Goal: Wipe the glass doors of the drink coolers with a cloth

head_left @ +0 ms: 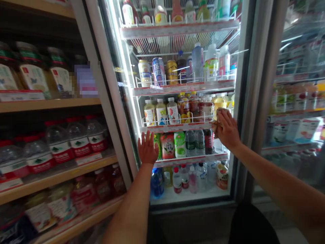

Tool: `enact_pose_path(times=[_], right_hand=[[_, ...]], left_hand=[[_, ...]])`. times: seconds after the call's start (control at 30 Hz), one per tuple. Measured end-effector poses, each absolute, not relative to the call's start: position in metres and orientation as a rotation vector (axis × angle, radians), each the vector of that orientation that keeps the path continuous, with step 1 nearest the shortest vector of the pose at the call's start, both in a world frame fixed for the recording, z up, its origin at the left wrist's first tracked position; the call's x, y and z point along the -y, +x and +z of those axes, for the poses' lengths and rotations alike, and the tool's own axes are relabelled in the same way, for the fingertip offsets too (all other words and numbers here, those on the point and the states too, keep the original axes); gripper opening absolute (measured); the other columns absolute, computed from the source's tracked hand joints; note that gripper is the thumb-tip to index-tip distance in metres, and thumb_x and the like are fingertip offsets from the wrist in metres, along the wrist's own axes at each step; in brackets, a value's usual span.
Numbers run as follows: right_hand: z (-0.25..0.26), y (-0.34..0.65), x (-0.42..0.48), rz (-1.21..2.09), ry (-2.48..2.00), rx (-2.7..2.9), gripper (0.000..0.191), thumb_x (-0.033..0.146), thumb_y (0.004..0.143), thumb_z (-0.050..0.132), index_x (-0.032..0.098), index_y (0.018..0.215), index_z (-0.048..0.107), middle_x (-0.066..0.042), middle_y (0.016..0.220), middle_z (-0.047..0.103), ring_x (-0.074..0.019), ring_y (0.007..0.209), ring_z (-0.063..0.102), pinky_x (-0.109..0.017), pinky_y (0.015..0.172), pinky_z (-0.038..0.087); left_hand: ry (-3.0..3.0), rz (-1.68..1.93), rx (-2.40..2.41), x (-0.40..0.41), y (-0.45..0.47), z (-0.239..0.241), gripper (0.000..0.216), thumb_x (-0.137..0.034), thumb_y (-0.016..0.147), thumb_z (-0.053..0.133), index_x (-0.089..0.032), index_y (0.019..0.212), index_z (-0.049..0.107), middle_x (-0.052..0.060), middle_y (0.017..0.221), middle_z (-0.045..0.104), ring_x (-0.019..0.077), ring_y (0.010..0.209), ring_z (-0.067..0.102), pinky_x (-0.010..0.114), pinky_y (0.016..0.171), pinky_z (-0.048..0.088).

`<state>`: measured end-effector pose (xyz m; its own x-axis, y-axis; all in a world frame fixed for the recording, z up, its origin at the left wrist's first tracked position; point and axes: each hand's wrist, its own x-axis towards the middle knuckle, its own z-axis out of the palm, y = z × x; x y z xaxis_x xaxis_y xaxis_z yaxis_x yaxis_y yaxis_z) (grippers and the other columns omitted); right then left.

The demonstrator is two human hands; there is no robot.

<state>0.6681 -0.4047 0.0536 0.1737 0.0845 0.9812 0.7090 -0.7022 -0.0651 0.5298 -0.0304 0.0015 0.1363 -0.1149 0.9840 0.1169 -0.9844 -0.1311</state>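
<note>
Holds a crumpled cloth (215,127) against the glass door (193,198) with the right hand's (227,131) fingers. Rests the left hand (148,151) lower on it, with spread, empty fingers.

cloth (215,126): matt, wrinkled | glass dr (182,101): glossy, smooth | dr frame (256,84): satin mtl | shelf edge (56,104): matt wood

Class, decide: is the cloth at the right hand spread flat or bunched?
Bunched: the cloth shows crumpled edges beside the right hand.
</note>
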Motion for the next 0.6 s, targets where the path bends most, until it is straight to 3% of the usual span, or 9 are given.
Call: enact_pose_path(times=[0.4, 0.6], right_hand=[[0.060, 0.662, 0.375, -1.630, -1.809, 0.912, 0.057, 0.019, 0.100, 0.037, 0.025, 0.157, 0.029, -0.006, 0.160, 0.037, -0.0272, 0.152, 0.024, -0.054, 0.121, 0.031], [0.060, 0.652, 0.359, -1.573, -1.903, 0.927, 0.058, 0.019, 0.100, 0.034, 0.025, 0.157, 0.027, -0.007, 0.159, 0.038, -0.0268, 0.152, 0.022, -0.054, 0.120, 0.032]], left_hand=[[-2.178, -1.967, -0.008, 0.031, 0.530, 0.002, 0.069, -0.024, 0.094, 0.050, -0.022, 0.157, 0.022, 0.009, 0.159, 0.034, 0.0232, 0.153, 0.014, 0.048, 0.125, 0.015], [-2.242, -1.959, 0.032, 0.031, 0.531, 0.001, 0.063, -0.026, 0.095, 0.049, -0.023, 0.155, 0.030, 0.009, 0.158, 0.036, 0.0243, 0.153, 0.016, 0.050, 0.125, 0.015]])
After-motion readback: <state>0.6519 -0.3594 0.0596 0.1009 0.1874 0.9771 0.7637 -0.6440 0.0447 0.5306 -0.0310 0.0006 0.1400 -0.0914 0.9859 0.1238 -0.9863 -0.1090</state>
